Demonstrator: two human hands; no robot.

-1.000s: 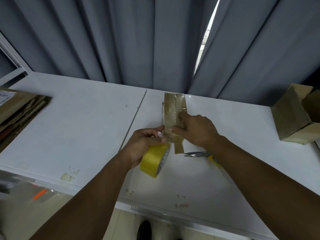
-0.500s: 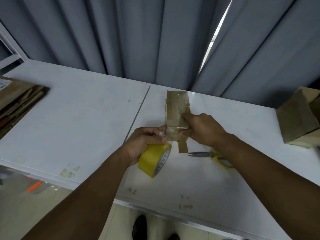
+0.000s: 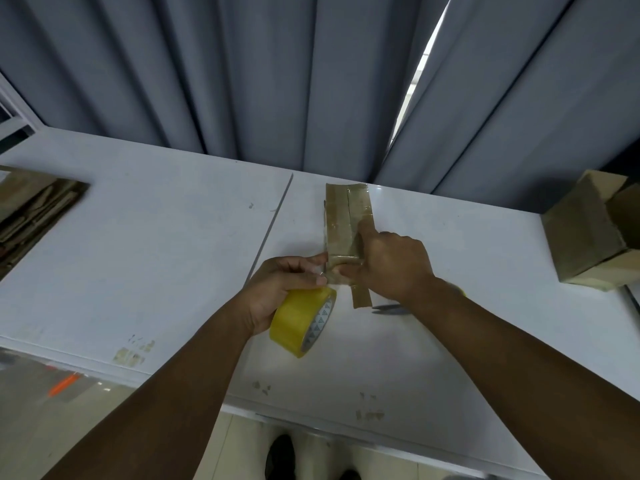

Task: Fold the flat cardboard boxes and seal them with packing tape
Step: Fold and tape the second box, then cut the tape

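Just one head-worn cam, looking forward and down over the white table (image 3: 156, 237) toward the grey curtain (image 3: 242, 81). It sits close to the near table edge, and the frame edges look fisheye-bent, I think.

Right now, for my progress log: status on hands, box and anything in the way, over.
Left hand grips tape roll. Right hand holds small box, forefinger on taped seam. Scissors beside it, not blocking.

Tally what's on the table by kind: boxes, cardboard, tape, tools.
Folded boxes: 2, the box being taped and the box at the right edge, which is partly cut off and may hide more
Flat cardboard stack: 1
Tape roll: 1
Scissors: 1
Total: 5
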